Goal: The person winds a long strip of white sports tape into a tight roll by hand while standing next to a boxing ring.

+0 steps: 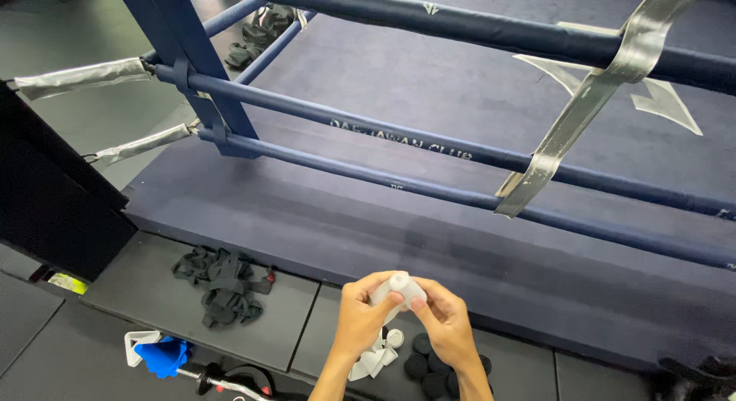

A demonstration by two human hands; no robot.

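beside the ring edge [322,240], fingers [383,297] grip perhaps a wrap roll [399,287].

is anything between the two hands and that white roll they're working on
Nothing visible. Both the left hand and the right hand already touch the white roll directly, fingers pinching it from either side, above the floor mat. The black rolls lie lower down, below the hands, not in between.

Boxing ring ropes [399,144], black wraps [222,282] on floor mats [153,286], perhaps a blue cloth [162,356].
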